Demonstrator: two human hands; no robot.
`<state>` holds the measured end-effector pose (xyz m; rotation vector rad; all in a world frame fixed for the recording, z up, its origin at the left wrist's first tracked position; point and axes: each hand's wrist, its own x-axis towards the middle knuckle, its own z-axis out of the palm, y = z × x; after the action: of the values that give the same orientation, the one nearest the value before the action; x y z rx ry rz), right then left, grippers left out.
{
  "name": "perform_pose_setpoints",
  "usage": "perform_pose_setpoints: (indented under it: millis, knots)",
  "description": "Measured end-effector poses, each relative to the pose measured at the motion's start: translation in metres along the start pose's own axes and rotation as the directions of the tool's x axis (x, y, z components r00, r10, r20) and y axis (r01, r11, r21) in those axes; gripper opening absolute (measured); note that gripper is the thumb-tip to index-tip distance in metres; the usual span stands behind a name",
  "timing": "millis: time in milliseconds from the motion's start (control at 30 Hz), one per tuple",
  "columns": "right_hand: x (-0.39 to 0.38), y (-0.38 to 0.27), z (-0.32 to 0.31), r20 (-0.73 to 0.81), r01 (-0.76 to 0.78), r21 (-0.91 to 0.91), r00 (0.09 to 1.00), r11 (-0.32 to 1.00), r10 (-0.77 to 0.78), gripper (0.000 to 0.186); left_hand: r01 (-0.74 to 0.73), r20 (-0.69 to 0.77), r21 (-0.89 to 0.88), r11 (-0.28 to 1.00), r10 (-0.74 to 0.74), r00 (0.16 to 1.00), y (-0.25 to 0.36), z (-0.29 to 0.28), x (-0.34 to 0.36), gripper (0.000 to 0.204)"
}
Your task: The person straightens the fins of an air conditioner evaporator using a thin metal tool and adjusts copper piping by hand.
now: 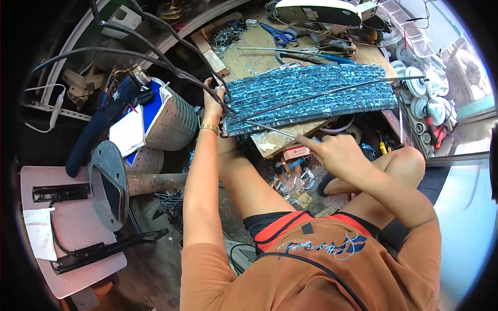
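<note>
A wide, shiny blue-grey panel with crinkled rows lies on the wooden bench top, its left end over the near edge. My left hand is closed on that left end, beside thick dark cables. One long dark strand runs slantwise across the panel's face. My right hand is closed round a slim metal-shafted screwdriver; a bit of blue shows at the fingers. The shaft points left, and its tip is at the panel's lower left part. Whether the tip presses on the panel is hard to tell.
Blue scissors and pliers lie behind the panel. White round parts crowd the right side. To the left are a perforated metal drum, a round flanged stand with a phone on it, and a pink seat. Scraps litter the floor.
</note>
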<state>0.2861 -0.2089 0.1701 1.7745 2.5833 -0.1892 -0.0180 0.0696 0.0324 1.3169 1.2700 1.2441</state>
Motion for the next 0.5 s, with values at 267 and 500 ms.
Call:
perform_pose_setpoints:
  millis: [267, 500]
  knots:
    - [-0.006, 0.031, 0.120, -0.263, 0.079, 0.094, 0.964, 0.992, -0.052, 0.066, 0.066, 0.063, 0.003, 0.998, -0.066, 0.996, 0.000, 0.002, -0.009, 0.070]
    - [-0.001, 0.013, 0.075, -0.217, 0.066, 0.233, 0.976, 0.970, -0.014, 0.060, -0.198, -0.099, 0.151, 0.968, 0.214, 0.972, -0.009, -0.058, 0.025, 0.064]
